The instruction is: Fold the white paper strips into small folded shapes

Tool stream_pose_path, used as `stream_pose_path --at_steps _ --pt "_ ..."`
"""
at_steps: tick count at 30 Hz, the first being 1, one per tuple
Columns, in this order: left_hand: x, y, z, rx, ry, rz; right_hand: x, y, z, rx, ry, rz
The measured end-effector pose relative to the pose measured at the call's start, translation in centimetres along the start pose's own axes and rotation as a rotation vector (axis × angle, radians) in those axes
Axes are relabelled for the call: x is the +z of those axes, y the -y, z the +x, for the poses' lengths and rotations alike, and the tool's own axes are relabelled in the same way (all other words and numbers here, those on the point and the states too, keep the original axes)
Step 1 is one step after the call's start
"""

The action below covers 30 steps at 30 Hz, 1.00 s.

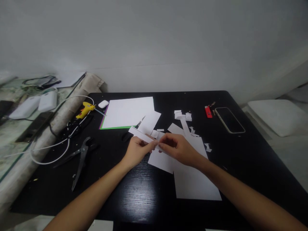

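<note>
A narrow white paper strip [141, 135] is held between my two hands above the middle of the table. My left hand [139, 149] is closed round its middle, thumb on top. With thumb and forefinger, my right hand [176, 148] pinches its right end. Below and beside the hands lie white paper sheets [196, 183], partly hidden by my right hand and forearm. Beyond them is a folded white paper piece [184, 123] with small square flaps at its far end. Small paper scraps [208, 147] lie to the right.
A stack of paper [130, 110] with green and purple edges lies at the back. To the left are pliers [83, 152], a yellow glue gun [85, 109], a white cable [51, 163] and an earbud case [103, 104]. A red lighter [208, 112] and a phone [229, 120] lie right.
</note>
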<state>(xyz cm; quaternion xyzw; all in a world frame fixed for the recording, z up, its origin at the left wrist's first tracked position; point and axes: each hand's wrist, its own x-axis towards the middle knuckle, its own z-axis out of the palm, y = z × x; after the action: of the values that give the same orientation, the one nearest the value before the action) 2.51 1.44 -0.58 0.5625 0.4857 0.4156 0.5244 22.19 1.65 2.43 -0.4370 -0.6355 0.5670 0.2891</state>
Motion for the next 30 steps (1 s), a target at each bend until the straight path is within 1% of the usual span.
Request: stream_pose_path --at_steps 5,8,10,12,14,17,20,23,25,27,29,30 --pt "0.2 -0.1 -0.1 0.016 0.036 0.003 0.1 0.0 0.0 0.025 0.003 0.023" --pt "0.1 -0.4 0.0 0.026 0.023 -0.011 0.1 0.0 0.0 0.014 0.008 0.022" --pt "-0.1 -0.4 0.1 0.033 -0.02 -0.008 0.0 0.0 0.0 0.008 0.0 0.024" --pt "-0.7 -0.4 0.4 0.032 -0.088 -0.01 -0.2 0.0 0.1 0.012 -0.01 0.029" --pt "-1.6 -0.1 0.9 0.023 -0.188 -0.035 -0.4 -0.1 0.1 0.021 -0.018 0.041" --pt "-3.1 0.2 1.7 0.056 -0.298 -0.073 -0.9 -0.1 0.2 0.024 -0.041 0.062" --pt "-4.0 0.2 2.3 0.095 -0.337 -0.12 -1.4 -0.1 0.3 0.027 -0.072 0.044" --pt "-4.2 0.2 2.5 0.095 -0.357 -0.137 -1.8 0.1 0.5 0.034 -0.126 0.013" --pt "-4.0 0.2 2.4 0.081 -0.349 -0.107 -1.8 0.1 0.5 0.024 -0.178 0.004" --pt "-3.5 0.2 2.1 0.068 -0.301 -0.065 -1.5 0.1 0.5 0.008 -0.205 -0.007" --pt "-2.8 0.2 1.6 0.049 -0.227 -0.038 -1.0 0.0 0.4 -0.007 -0.172 -0.021" --pt "-2.3 0.1 1.4 0.03 -0.191 -0.037 -0.8 0.0 0.3 -0.01 -0.133 -0.019"
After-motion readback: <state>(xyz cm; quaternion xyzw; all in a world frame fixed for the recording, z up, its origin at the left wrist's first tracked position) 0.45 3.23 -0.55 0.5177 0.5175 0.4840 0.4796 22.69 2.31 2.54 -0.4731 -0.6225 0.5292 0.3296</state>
